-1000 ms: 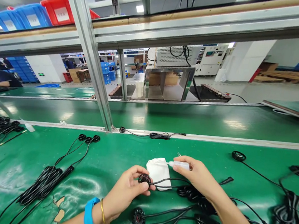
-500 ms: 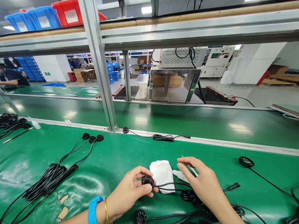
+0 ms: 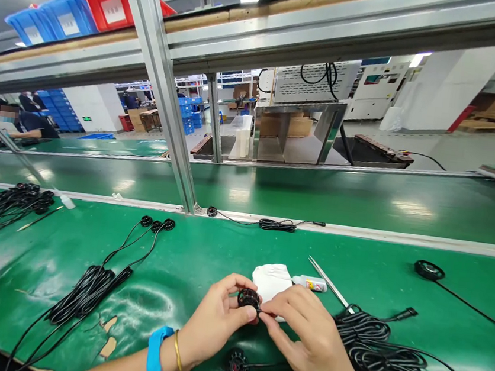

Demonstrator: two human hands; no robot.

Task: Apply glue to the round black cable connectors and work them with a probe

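The left hand (image 3: 217, 316) is partly curled, its thumb and fingers pinching a black disc (image 3: 247, 297) by the rim. It holds the disc above the tabletop (image 3: 203, 258), just in front of a white cloth (image 3: 269, 277). The right hand (image 3: 309, 332) has its thumb and forefinger pressed together on the thin cable (image 3: 259, 310) where it leaves the disc, so the two hands nearly meet; its other fingers are bent, and what lies under its palm is hidden.

Behind the right hand a small bottle (image 3: 314, 284) lies on its side, nozzle at the cloth's edge. Tweezers (image 3: 330, 283) slant beside it, their near end at a cable bundle (image 3: 363, 328). Two more discs (image 3: 237, 365) lie below the hands. A blue band (image 3: 159, 357) and a gold bangle (image 3: 177, 353) circle the left wrist.
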